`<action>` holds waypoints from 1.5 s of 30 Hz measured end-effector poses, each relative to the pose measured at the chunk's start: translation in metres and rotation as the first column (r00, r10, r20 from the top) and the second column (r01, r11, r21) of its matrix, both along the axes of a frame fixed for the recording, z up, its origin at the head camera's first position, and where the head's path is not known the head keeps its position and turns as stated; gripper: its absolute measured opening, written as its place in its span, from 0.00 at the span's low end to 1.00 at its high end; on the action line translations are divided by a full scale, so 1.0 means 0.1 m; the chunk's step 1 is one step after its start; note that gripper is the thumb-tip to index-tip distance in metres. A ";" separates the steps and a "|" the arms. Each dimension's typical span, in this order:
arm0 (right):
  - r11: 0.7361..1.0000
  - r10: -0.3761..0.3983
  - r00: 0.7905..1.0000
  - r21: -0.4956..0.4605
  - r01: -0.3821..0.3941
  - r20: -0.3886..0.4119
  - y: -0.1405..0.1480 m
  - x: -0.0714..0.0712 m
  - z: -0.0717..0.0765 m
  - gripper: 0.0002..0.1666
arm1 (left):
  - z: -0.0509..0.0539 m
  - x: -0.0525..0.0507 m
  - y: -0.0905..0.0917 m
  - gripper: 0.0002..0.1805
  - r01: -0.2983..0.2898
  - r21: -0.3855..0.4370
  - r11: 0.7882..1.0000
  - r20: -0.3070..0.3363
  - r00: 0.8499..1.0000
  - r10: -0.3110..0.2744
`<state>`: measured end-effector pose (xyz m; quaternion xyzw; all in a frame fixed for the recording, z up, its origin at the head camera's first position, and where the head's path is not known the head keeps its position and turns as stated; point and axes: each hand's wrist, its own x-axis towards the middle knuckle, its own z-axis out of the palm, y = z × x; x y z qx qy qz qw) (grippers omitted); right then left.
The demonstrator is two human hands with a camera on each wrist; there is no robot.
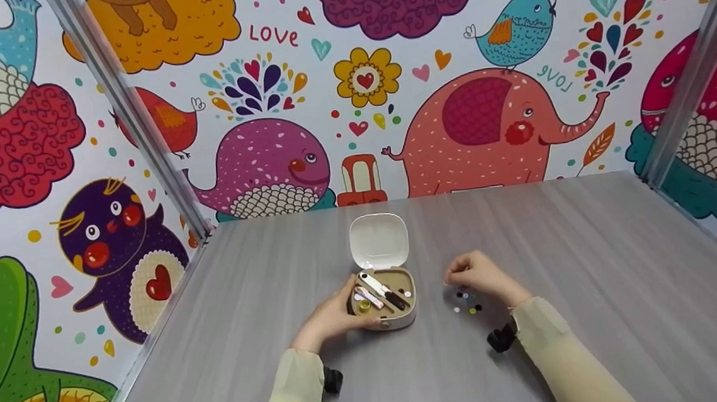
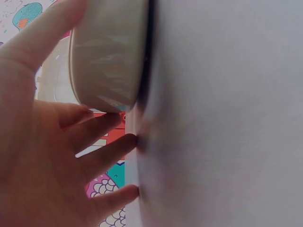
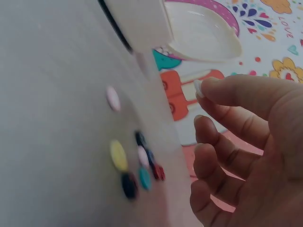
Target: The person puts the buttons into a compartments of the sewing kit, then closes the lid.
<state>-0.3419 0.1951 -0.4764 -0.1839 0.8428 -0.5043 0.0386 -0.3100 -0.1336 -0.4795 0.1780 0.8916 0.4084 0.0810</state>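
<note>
A small white box point(image 1: 400, 321) stands on the table with its lid point(image 1: 379, 240) raised. My left hand point(image 1: 332, 316) holds it at its left side, thumb along the front; in the left wrist view the lower fingers point(image 2: 111, 156) spread apart below it. Inside lie a white tool with a black end point(image 1: 380, 288), a pink-and-white piece point(image 1: 369, 297), a small yellow round item point(image 1: 364, 306) and a white button point(image 1: 407, 294). Right of the box, my right hand point(image 1: 480, 274) pinches a small white button point(image 3: 198, 88) between thumb and index finger, above the table.
Several loose buttons point(image 1: 472, 310), in black, yellow, white and other colours, lie on the grey table point(image 1: 446, 371) below my right hand. Behind the table rises a wall point(image 1: 307, 97) printed with cartoon animals, with metal posts point(image 1: 132, 116) at its corners.
</note>
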 end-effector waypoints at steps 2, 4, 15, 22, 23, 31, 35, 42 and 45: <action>1.000 0.003 1.000 0.015 -0.003 -0.012 -0.07 -0.03 0.02 0.05 | 0.01 -0.01 0.00 0.63 -0.001 0.002 1.000 -0.003 1.000 0.001; 0.999 0.004 1.000 0.032 -0.003 -0.028 -0.12 -0.05 0.05 0.05 | 0.01 -0.01 0.00 0.63 -0.003 0.004 1.000 -0.006 1.000 0.003; 0.998 -0.008 0.999 0.067 0.010 -0.038 -0.33 -0.09 0.10 0.04 | 0.02 -0.01 0.01 0.63 -0.003 0.003 1.000 -0.005 1.000 0.003; 0.997 0.022 0.997 0.074 -0.016 -0.080 -0.42 -0.12 0.10 0.03 | 0.01 0.00 0.01 0.62 -0.007 -0.001 1.000 -0.024 1.000 0.007; 0.997 0.025 0.996 0.078 -0.019 -0.082 -0.44 -0.12 0.10 0.03 | 0.01 0.00 0.01 0.62 -0.008 -0.001 1.000 -0.023 1.000 0.008; 0.993 0.052 0.995 0.112 -0.043 -0.082 -0.55 -0.13 0.11 0.04 | -0.03 -0.01 0.00 0.62 0.009 0.009 1.000 -0.027 1.000 -0.009; 0.991 0.058 0.995 0.122 -0.048 -0.082 -0.60 -0.14 0.10 0.04 | -0.04 -0.01 -0.01 0.63 0.019 0.019 1.000 -0.033 0.999 -0.019; 0.988 0.069 0.991 0.142 -0.053 -0.111 -0.65 -0.16 0.06 0.04 | -0.04 -0.01 -0.01 0.63 0.016 0.014 1.000 -0.033 0.999 -0.016; 0.987 0.078 0.989 0.150 -0.058 -0.126 -0.66 -0.17 0.05 0.04 | -0.03 -0.01 0.00 0.63 0.006 -0.003 1.000 -0.030 1.000 -0.006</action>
